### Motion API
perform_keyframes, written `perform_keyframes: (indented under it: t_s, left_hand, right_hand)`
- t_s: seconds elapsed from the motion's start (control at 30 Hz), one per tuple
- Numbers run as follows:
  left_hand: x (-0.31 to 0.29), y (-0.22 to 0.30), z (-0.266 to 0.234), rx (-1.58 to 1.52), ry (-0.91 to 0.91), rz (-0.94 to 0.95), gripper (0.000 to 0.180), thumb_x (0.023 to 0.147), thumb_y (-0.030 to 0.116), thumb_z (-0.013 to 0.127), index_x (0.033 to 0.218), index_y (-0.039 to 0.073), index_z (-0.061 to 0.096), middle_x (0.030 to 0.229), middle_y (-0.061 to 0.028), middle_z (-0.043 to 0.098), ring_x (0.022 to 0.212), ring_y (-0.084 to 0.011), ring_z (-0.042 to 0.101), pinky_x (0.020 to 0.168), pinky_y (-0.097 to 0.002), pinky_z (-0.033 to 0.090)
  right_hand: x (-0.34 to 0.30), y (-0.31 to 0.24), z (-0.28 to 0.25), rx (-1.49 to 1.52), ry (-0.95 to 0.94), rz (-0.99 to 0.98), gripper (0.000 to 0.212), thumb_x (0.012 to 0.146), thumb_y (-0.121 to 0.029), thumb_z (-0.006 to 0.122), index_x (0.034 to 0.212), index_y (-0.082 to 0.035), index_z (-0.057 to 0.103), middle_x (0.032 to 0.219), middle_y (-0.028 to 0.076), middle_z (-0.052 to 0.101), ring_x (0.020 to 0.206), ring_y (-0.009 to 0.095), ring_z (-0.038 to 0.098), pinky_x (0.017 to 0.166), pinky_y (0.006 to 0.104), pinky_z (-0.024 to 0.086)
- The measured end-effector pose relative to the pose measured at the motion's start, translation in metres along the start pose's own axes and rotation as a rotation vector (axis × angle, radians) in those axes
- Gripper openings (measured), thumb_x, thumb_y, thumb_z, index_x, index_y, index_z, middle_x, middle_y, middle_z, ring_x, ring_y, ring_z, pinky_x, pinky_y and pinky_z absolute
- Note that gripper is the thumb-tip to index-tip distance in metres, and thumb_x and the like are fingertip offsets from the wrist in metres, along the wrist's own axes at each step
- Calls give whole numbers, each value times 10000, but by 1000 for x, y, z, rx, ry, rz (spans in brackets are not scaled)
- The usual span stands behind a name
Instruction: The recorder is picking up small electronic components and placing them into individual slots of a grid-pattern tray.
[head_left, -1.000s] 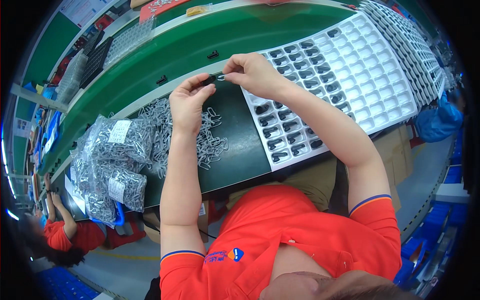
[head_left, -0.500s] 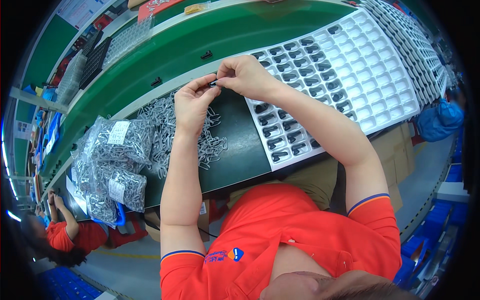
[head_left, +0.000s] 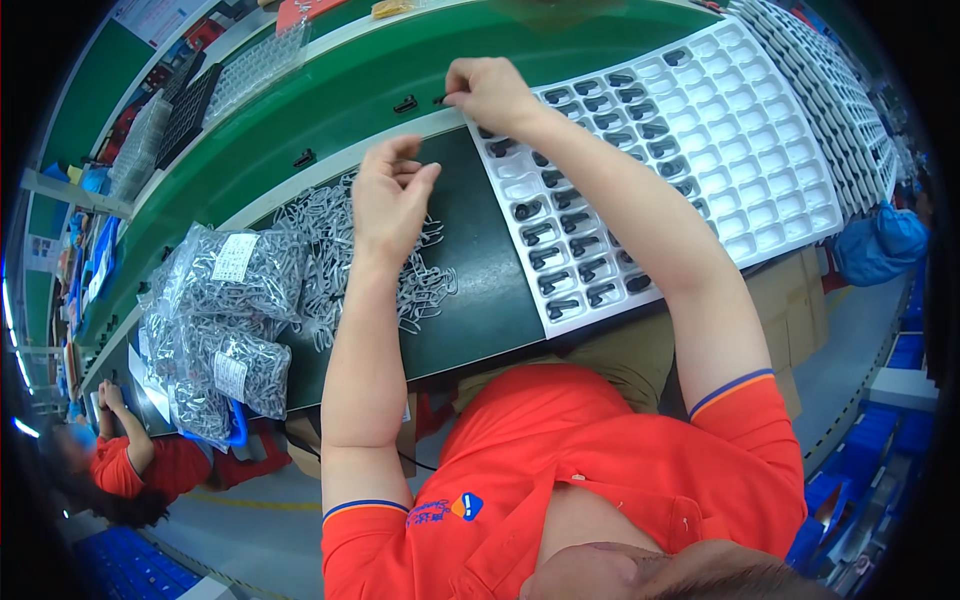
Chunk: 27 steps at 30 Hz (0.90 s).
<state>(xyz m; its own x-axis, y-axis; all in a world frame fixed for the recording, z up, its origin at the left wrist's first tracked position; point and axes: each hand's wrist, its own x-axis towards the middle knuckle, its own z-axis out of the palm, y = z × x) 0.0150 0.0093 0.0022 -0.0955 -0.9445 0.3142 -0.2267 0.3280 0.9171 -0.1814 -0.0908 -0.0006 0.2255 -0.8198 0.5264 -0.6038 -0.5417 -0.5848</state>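
Note:
At the edge of the green belt (head_left: pixel 350 128), my right hand (head_left: pixel 488 92) is closed, with its fingertips pinching a small black part (head_left: pixel 438 100). My left hand (head_left: pixel 393 205) hovers over the dark table with its thumb and fingers apart and nothing visible in it. Under my left forearm spreads a loose pile of grey hook-shaped pieces (head_left: pixel 325 240). Beneath my right forearm lies a white moulded tray (head_left: pixel 740 150), its left columns holding several small black parts (head_left: pixel 545 258) and most right-hand pockets bare.
Clear bags of grey hooks (head_left: pixel 250 270) are heaped at the left. Two more black parts (head_left: pixel 404 104) sit apart on the belt. Stacked white trays (head_left: pixel 830 110) stand at the far right. Another person in a red shirt (head_left: pixel 165 470) works at the lower left.
My hands have separated. The right one moved up to the belt with the black part, while the left let go of it and opened, staying over the table.

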Motion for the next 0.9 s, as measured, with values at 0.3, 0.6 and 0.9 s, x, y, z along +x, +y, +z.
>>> perform_keyframes:
  t_s: [0.3,0.6,0.9]
  left_hand:
    - [-2,7,-5,279,-77,163,265,819,-1,727,1082,-7,697,1001,-142,696,895,-249,692,815,-339,551]
    - [-3,16,-7,253,-18,136,275,811,5,731,1084,-14,699,977,-148,693,841,-235,680,803,-328,552]
    - [3,-6,-12,-66,-43,-109,239,876,42,724,1102,-26,687,969,-85,696,813,-148,669,754,-277,559]
  right_hand:
    - [23,62,-13,-460,-74,159,97,770,-107,712,851,-54,714,818,129,713,795,329,688,744,418,539]
    - [-30,-23,-53,-215,-599,34,134,748,25,662,871,-13,697,833,156,705,822,332,679,751,410,531]
    - [-37,-58,-49,-230,-422,-94,308,774,36,650,1071,-35,607,868,145,680,828,332,674,720,404,527]
